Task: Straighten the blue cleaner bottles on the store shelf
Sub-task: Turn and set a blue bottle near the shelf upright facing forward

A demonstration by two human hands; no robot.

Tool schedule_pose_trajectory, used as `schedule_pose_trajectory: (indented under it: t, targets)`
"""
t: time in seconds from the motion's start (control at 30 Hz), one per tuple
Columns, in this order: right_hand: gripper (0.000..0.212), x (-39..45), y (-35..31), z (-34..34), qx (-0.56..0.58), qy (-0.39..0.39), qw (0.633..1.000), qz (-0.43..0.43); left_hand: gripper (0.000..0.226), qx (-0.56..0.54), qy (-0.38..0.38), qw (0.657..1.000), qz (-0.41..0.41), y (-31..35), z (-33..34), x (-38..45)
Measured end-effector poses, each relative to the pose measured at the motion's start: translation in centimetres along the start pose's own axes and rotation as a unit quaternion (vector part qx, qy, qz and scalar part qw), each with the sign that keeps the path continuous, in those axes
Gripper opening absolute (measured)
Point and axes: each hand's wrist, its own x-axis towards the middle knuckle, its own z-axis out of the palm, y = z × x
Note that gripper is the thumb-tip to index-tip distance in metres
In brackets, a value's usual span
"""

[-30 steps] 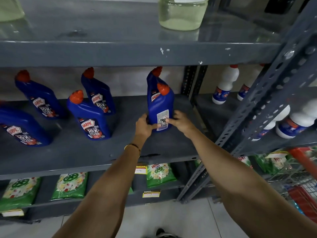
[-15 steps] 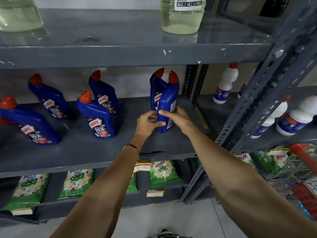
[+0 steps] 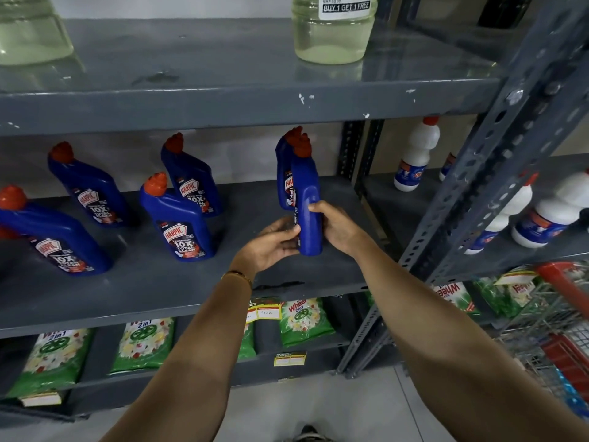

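Observation:
Several blue cleaner bottles with red caps stand on the grey middle shelf. Both hands grip the front right bottle, which shows its narrow side to me: my left hand is on its lower left and my right hand wraps its right side. Directly behind it stands another blue bottle, label forward. To the left are a front bottle, a rear bottle, one further left and one at the left edge, all with labels facing me.
White bottles stand on the neighbouring rack to the right, behind a slotted steel upright. Clear jugs sit on the upper shelf. Green detergent packs fill the lower shelf. A wire basket is at the lower right.
The held bottle has been turned about its upright axis: a second ago its back label faced me, now its narrow edge does. The view has moved a little closer.

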Motion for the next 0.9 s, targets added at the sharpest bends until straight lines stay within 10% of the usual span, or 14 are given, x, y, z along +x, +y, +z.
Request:
schedule_pose_trajectory:
  t: [0.53, 0.9]
  targets:
    - [0.055, 0.3, -0.1, -1.4, -0.131, 0.053, 0.99, -0.026, 0.066, 0.261, 0.285, 0.918, 0.085, -0.4, 1.2, 2.2]
    - [0.056, 1.2, 0.7, -2.2, -0.153, 0.052, 0.987, -0.025, 0.054, 0.352, 0.315, 0.876, 0.096, -1.0, 1.5, 2.2]
